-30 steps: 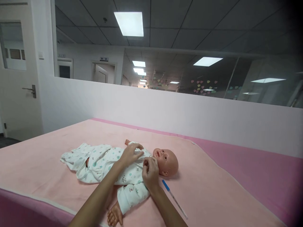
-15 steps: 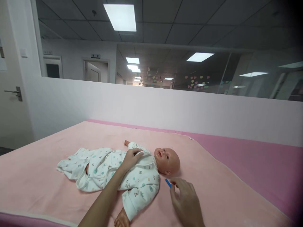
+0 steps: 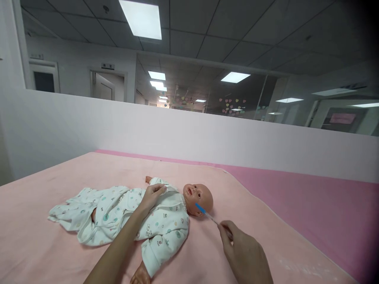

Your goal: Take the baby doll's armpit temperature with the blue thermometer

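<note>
Our right hand [image 3: 244, 250] pinches the blue-tipped stick [image 3: 205, 213] near the doll [image 3: 170, 220]; aiming likely needs care. Left hand [image 3: 152, 196] gripping? We can't tell.

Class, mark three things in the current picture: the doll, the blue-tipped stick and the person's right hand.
Doll [image 3: 168, 217]: head view, on the printed top over its torso.
Blue-tipped stick [image 3: 207, 215]: head view, on the clear shaft beside the blue end.
Right hand [image 3: 244, 249]: head view, on its back.

Doll [image 3: 166, 213]: lies on the blanket [image 3: 89, 169], head [image 3: 204, 195] to the right
Left hand [image 3: 152, 196]: on its chest [image 3: 170, 201]
Stick [image 3: 206, 214]: in right hand [image 3: 244, 248], seemingly before the head
Wall [image 3: 189, 134]: behind
</note>
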Demonstrator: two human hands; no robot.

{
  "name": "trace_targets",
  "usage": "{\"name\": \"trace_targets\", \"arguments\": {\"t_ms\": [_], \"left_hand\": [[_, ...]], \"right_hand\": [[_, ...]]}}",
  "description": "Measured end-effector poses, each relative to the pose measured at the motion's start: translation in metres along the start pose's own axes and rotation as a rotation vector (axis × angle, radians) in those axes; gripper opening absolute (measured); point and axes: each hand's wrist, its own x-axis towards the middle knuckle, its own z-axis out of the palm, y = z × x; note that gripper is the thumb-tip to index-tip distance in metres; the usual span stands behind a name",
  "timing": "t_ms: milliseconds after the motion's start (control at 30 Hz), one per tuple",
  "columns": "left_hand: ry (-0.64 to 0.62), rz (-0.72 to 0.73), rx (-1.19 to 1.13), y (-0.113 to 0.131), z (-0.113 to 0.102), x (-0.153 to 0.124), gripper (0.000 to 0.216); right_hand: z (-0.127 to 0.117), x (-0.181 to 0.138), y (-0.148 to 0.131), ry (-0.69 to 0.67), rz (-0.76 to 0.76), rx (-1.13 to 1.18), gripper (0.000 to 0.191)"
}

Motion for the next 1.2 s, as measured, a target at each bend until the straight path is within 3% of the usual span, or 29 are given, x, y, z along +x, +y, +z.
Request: {"name": "trace_targets", "arguments": {"t_ms": [67, 133, 333, 467, 733, 900, 1033, 1200], "left_hand": [[0.002, -0.003, -0.012, 0.001, 0.0, 0.0, 0.044], [-0.006, -0.008, -0.034, 0.003, 0.0, -0.001, 0.043], [-0.057, 0.005, -0.106, 0.005, -0.001, -0.003, 0.037], [-0.074, 0.094, 0.05, 0.0, -0.004, 0.001, 0.036], [0.11, 0.166, 0.603, -0.018, -0.032, 0.059, 0.031], [-0.026, 0.315, 0.965, -0.029, -0.02, 0.087, 0.029], [-0.107, 0.403, 1.192, -0.026, -0.007, 0.088, 0.018], [-0.084, 0.482, 1.404, -0.009, -0.006, 0.071, 0.01]], "right_hand": [[-0.005, 0.019, -0.022, 0.0, -0.048, 0.129, 0.022], [0.009, 0.036, -0.046, -0.031, -0.104, 0.219, 0.023], [0.103, 0.073, -0.1, -0.197, -0.223, 0.143, 0.022], [0.136, 0.086, -0.11, -0.257, -0.185, 0.127, 0.023], [0.14, 0.08, -0.109, -0.281, -0.199, 0.118, 0.027], [0.137, 0.079, -0.112, -0.318, -0.246, 0.055, 0.027], [0.132, 0.079, -0.115, -0.363, -0.241, 0.021, 0.027], [0.122, 0.076, -0.12, -0.399, -0.198, 0.021, 0.031]]}}
